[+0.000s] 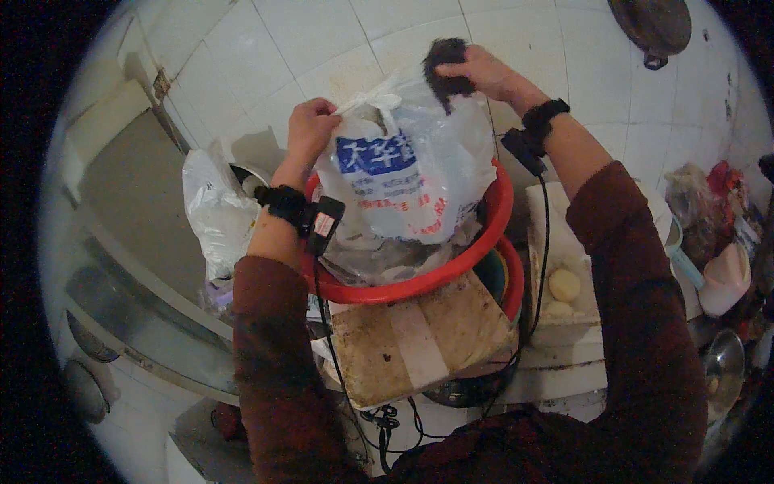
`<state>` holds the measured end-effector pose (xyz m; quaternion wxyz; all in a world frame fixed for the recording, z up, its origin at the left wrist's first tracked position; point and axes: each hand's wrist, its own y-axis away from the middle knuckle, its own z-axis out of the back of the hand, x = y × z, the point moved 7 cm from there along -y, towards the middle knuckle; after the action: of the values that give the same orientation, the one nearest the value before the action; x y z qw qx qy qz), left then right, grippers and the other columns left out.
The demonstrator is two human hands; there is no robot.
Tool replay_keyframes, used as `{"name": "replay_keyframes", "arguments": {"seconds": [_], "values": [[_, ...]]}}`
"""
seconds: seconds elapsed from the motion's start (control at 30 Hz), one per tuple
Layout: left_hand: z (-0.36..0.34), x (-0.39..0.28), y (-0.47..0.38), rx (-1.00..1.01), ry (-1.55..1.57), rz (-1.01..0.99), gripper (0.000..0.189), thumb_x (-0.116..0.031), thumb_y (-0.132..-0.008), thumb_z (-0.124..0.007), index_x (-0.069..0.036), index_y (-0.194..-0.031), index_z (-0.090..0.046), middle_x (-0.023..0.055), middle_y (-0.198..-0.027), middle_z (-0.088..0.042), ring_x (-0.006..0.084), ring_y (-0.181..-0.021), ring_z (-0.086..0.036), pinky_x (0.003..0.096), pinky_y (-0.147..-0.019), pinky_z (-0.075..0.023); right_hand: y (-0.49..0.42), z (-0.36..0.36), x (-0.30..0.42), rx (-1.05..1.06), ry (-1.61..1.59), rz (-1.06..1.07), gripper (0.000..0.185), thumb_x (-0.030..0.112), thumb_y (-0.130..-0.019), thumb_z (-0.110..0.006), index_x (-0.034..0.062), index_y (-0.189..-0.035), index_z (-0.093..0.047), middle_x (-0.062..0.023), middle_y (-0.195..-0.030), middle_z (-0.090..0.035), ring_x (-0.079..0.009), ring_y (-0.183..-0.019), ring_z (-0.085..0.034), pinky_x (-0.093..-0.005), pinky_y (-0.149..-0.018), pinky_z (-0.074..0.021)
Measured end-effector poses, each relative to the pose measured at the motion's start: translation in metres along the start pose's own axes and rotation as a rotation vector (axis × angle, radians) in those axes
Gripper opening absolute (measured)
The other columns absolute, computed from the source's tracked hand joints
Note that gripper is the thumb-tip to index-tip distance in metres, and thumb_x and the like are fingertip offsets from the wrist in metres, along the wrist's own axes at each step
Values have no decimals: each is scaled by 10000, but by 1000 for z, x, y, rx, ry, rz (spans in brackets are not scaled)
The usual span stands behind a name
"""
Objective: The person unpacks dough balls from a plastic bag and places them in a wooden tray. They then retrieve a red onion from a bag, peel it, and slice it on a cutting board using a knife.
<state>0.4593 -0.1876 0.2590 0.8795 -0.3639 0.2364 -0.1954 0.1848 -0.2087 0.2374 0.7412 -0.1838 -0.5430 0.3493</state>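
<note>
My left hand (310,130) pinches the gathered, knotted top edge of a white plastic shopping bag (462,145). The bag bears blue and red printing and sits inside a red plastic basin (387,294). Above the bag's right side, my right hand (493,74) grips a dark, ragged clump (447,66) whose material I cannot make out. The clump hangs in front of the tiled wall, and its lower tip overlaps the bag in view. What the bag holds is mostly hidden.
Under the basin is a stained cardboard box (363,351). A white plastic bag (211,206) stands on the left. Round pale items (564,285) lie in a white foam box (580,317) on the right, near a pink scoop (722,281). A dark pan (653,27) hangs on the wall.
</note>
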Motion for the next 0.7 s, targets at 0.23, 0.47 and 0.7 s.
{"name": "replay_keyframes", "arguments": {"seconds": [0.23, 0.47, 0.7], "values": [[8, -1, 15, 136, 161, 103, 233, -199, -657, -604, -12, -794, -624, 132, -699, -617, 227, -666, -594, 316, -618, -449, 24, 37, -7, -180, -551, 41, 250, 150, -796, -614, 12, -999, -569, -52, -902, -611, -157, -803, -594, -284, -696, -486], [1, -32, 18, -5, -58, -100, 271, -233, -733, -608, 18, -834, -612, 148, -729, -618, 216, -666, -577, 329, -635, -445, 48, 49, 49, -446, -110, 60, 245, 271, -759, -633, 46, -856, -640, -16, -715, -614, -112, -608, -565, -253, -539, -463], [7, -25, 29, 4, 463, 148, 228, -131, -776, -544, 59, -891, -596, 107, -736, -624, 150, -675, -558, 274, -601, -426, 21, -91, 113, 104, 124, 137, 320, 319, -743, -578, 5, -793, -618, -79, -644, -606, -192, -585, -580, -335, -537, -452]]}}
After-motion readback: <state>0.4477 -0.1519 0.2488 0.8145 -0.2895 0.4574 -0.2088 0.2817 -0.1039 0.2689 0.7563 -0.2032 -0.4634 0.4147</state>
